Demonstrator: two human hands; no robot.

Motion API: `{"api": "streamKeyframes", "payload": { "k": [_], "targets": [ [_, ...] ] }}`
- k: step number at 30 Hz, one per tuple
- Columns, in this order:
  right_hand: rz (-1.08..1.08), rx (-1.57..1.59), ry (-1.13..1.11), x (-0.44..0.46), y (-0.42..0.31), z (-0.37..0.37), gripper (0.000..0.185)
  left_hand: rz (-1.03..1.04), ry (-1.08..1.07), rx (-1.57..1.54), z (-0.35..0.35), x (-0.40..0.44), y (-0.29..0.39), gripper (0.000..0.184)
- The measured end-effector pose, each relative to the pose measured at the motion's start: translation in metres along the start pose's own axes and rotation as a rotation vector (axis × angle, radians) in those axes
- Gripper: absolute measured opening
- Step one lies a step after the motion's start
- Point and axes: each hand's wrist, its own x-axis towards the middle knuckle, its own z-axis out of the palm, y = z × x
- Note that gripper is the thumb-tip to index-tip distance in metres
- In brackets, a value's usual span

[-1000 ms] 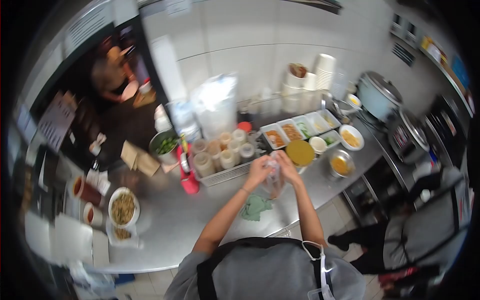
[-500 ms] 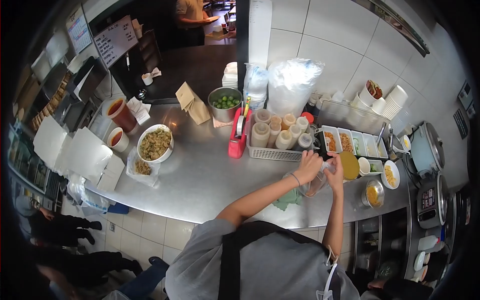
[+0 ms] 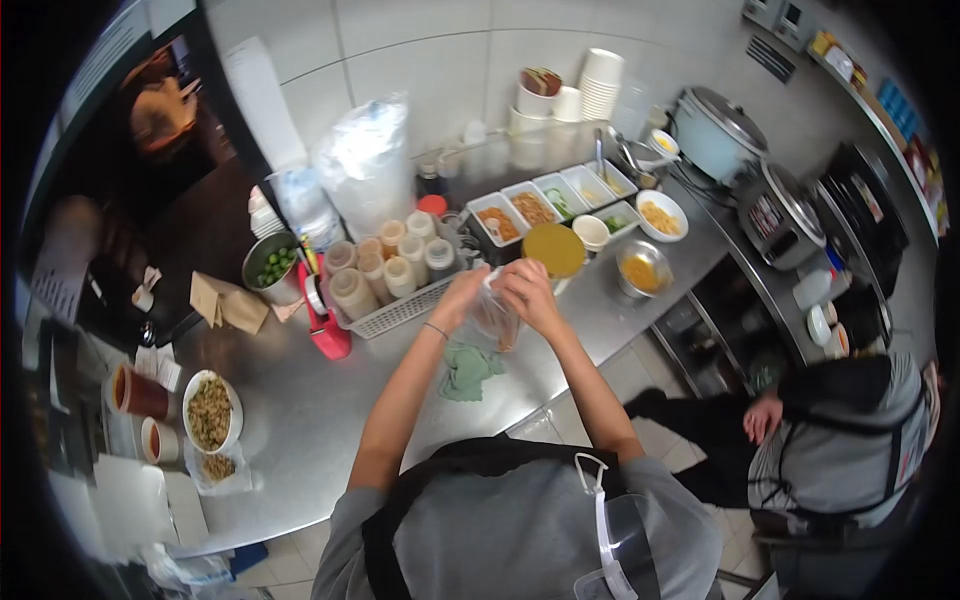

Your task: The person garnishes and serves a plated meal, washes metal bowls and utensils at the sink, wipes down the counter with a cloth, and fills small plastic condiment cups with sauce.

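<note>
Both hands are together at the top of a clear plastic bag (image 3: 495, 322), which hangs over the steel counter (image 3: 300, 420) with something brownish inside. My left hand (image 3: 464, 298) pinches the bag's neck from the left. On the other side, my right hand (image 3: 528, 292) has its fingers bent round the gathered top. A green cloth (image 3: 468, 371) lies crumpled just below the bag. Right behind my right hand is a round container with a mustard-coloured top (image 3: 553, 250). The basket of bottles (image 3: 400, 308) stands left of my left hand.
Topping trays (image 3: 533, 205), a metal bowl (image 3: 643, 269) and a white bowl (image 3: 661, 216) stand at the back right. A red tape dispenser (image 3: 326, 325), paper bag (image 3: 228, 304) and bowl of food (image 3: 211, 412) are to the left. A person (image 3: 840, 440) is at the right.
The camera view has swung and tilted between frames. Both hands stay at the bag's top, and my right hand's fingers have closed in nearer to my left. The person at the right shows more fully.
</note>
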Motion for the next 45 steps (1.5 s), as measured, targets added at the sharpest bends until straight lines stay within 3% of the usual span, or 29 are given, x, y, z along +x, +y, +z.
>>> {"api": "streamKeyframes", "payload": {
  "k": [2,3,6,8,10,12,14,15,16,17,18,21,23,25,29,31,32,34,38,41,45],
  "targets": [
    [-0.017,0.052,0.057,-0.002,-0.003,-0.001,0.007,0.029,0.233,0.31,0.005,0.0,0.008,0.029],
    [-0.004,0.045,0.063,-0.007,-0.002,-0.001,0.007,0.022,0.22,0.316,0.002,0.004,0.004,0.029],
    [-0.046,0.08,0.103,-0.023,0.002,0.003,0.008,0.256,0.341,0.549,-0.011,0.027,-0.023,0.029],
    [0.065,-0.03,0.222,-0.027,-0.025,-0.003,0.011,0.431,0.354,0.585,-0.018,0.039,-0.04,0.03],
    [0.011,-0.082,0.166,-0.042,-0.045,0.006,0.018,0.434,0.258,0.393,-0.024,0.036,-0.038,0.03],
    [-0.083,-0.01,-0.152,-0.08,-0.049,0.043,0.022,0.293,0.176,0.486,-0.031,0.022,-0.021,0.031],
    [0.09,-0.099,-0.484,-0.104,-0.065,0.072,0.025,0.358,0.19,0.51,-0.03,0.013,-0.02,0.035],
    [0.11,-0.103,-0.473,-0.11,-0.069,0.077,0.025,0.429,0.238,0.527,-0.028,0.006,-0.02,0.042],
    [0.094,-0.185,-0.334,-0.114,-0.072,0.081,0.025,0.427,0.22,0.533,-0.025,-0.002,-0.019,0.042],
    [0.077,-0.266,-0.2,-0.118,-0.073,0.085,0.026,0.551,0.276,0.62,-0.022,-0.011,-0.018,0.043],
    [0.089,-0.271,-0.197,-0.124,-0.069,0.095,0.026,0.677,0.335,0.702,-0.019,-0.021,-0.017,0.044],
    [0.119,-0.22,-0.32,-0.142,-0.052,0.105,0.032,0.693,0.468,0.867,-0.005,-0.054,-0.009,0.041],
    [0.334,0.12,-0.534,-0.15,-0.047,0.072,0.037,0.714,0.465,0.804,0.006,-0.083,0.003,0.036],
    [0.615,0.334,-0.417,-0.162,-0.031,0.03,0.039,0.746,0.551,0.774,0.007,-0.103,0.004,0.024],
    [0.73,-0.176,-0.058,-0.145,-0.006,-0.068,0.033,0.713,0.571,0.687,0.031,-0.127,-0.003,0.016],
    [0.768,-0.391,0.05,-0.145,0.028,-0.079,0.028,0.743,0.498,0.674,0.051,-0.126,-0.009,0.014],
    [0.78,-0.4,0.055,-0.156,0.05,-0.07,0.028,0.742,0.483,0.672,0.06,-0.123,-0.014,0.014],
    [0.719,-0.788,-0.126,-0.179,0.1,-0.05,0.025,0.715,0.388,0.672,0.079,-0.111,-0.023,0.014],
    [0.66,-0.858,-0.134,-0.192,0.125,-0.074,0.03,0.723,0.334,0.737,0.109,-0.096,-0.029,0.014],
    [0.825,-0.865,-0.096,-0.202,0.175,-0.116,0.032,0.705,0.305,0.742,0.118,-0.087,-0.033,0.014],
    [0.889,-0.83,-0.131,-0.201,0.225,-0.15,0.034,0.444,0.191,0.499,0.119,-0.076,-0.073,0.016]
  ]
}}
